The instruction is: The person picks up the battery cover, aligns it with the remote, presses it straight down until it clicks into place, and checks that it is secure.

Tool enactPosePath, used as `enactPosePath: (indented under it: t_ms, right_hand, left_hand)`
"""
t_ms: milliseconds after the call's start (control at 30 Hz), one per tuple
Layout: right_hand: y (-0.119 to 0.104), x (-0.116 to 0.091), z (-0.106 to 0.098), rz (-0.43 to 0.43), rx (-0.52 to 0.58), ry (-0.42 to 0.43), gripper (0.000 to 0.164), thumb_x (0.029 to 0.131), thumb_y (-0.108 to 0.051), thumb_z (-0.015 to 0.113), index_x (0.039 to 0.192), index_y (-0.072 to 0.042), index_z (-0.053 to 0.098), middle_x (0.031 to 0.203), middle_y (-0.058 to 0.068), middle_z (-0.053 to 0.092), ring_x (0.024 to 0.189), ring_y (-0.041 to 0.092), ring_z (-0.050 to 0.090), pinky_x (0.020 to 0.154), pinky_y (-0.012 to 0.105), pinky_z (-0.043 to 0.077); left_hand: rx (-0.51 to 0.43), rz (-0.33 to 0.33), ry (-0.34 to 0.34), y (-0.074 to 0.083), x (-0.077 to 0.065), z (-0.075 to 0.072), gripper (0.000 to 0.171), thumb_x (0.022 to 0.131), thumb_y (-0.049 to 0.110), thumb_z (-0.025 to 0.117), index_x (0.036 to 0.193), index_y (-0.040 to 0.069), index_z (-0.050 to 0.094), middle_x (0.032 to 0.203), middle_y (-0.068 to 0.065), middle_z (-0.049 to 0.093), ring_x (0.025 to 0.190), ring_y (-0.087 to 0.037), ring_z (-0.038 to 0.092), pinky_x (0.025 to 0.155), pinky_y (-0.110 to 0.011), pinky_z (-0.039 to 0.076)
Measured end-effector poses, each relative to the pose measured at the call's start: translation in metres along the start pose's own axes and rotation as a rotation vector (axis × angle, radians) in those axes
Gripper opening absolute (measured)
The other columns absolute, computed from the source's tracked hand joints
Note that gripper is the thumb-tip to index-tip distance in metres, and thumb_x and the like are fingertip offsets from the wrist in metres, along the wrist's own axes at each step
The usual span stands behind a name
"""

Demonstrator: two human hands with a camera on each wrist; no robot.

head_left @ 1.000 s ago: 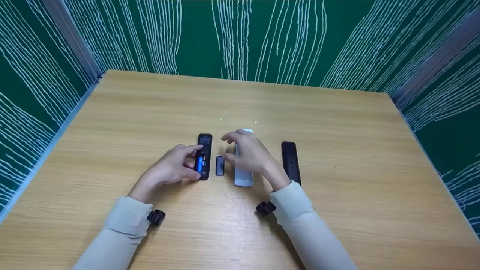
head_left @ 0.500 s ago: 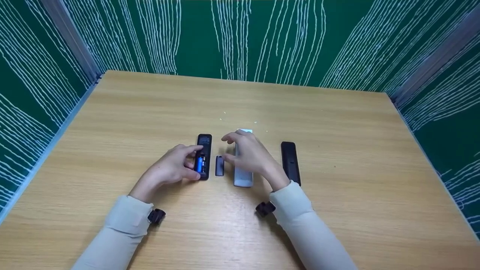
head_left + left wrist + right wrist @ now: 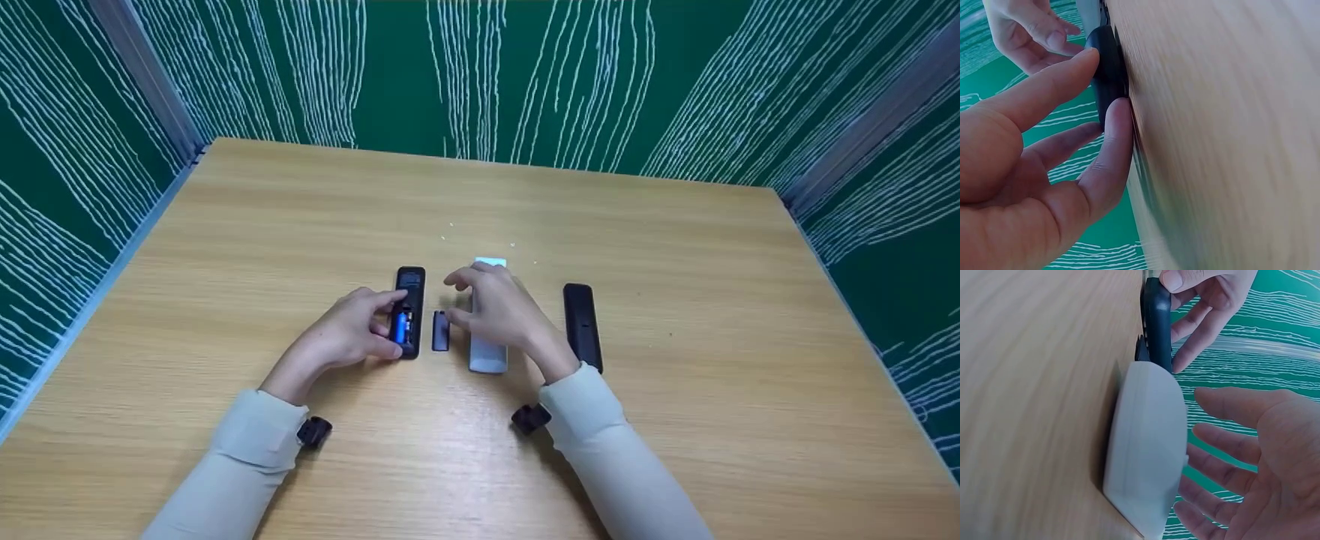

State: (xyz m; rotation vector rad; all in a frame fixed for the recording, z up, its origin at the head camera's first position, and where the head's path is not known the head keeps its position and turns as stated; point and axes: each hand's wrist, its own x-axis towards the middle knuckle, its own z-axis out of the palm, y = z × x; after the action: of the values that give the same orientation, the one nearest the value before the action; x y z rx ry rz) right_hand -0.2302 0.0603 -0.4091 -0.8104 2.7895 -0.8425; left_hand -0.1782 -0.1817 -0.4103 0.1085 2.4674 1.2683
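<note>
A black remote control (image 3: pixel 411 279) lies back side up on the table, its battery compartment uncovered. Inside that compartment a blue battery (image 3: pixel 400 328) shows, with a second, darker one beside it. My left hand (image 3: pixel 342 331) grips this remote by its edges, thumb at the near end and fingers along the side; the left wrist view shows fingertips on the black remote's body (image 3: pixel 1107 67). Just right of it lies the small dark battery cover (image 3: pixel 440 331). Over a white remote control (image 3: pixel 488 358) hovers my right hand (image 3: pixel 499 307), fingers loosely spread and holding nothing; the right wrist view shows them apart from the white remote.
Another black remote control (image 3: pixel 582 322) lies to the right, partly behind the right forearm. A few tiny white specks (image 3: pixel 512 244) dot the wooden table (image 3: pixel 675 420) beyond the hands. Green walls with white streaks (image 3: pixel 397 67) enclose the far and side edges.
</note>
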Motion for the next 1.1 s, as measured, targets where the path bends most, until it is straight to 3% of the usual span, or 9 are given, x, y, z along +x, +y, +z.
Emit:
enactPosePath:
  t_ms: [233,800,1100]
  right_hand:
    - [-0.001,0.000,0.003,-0.017,-0.005,-0.004,0.039,0.097,-0.025,0.079,0.132,-0.009,0.073,0.124,0.009,0.071,0.110,0.025,0.064,0.094,0.041,0.056]
    - [-0.006,0.003,0.009,0.013,-0.097,-0.021,0.034,0.096,-0.026,0.080,0.128,-0.014,0.077,0.118,0.004,0.074,0.112,0.027,0.057,0.097,0.044,0.050]
    - [-0.006,0.005,0.014,-0.103,-0.211,-0.005,0.028,0.095,-0.025,0.080,0.120,-0.011,0.080,0.104,0.004,0.078,0.097,0.026,0.064,0.092,0.045,0.046]
  left_hand:
    - [0.006,-0.007,-0.009,0.000,-0.001,-0.002,0.093,0.082,-0.009,0.084,0.163,0.006,0.041,0.138,-0.024,0.047,0.112,-0.029,0.065,0.087,-0.030,0.056]
    - [0.025,-0.023,-0.018,0.002,0.001,-0.002,0.095,0.081,-0.009,0.084,0.164,0.009,0.041,0.139,-0.023,0.047,0.111,-0.028,0.065,0.088,-0.031,0.057]
    - [0.050,0.014,-0.016,0.002,0.002,-0.001,0.093,0.081,-0.010,0.083,0.162,0.005,0.042,0.137,-0.026,0.049,0.108,-0.028,0.068,0.083,-0.029,0.058]
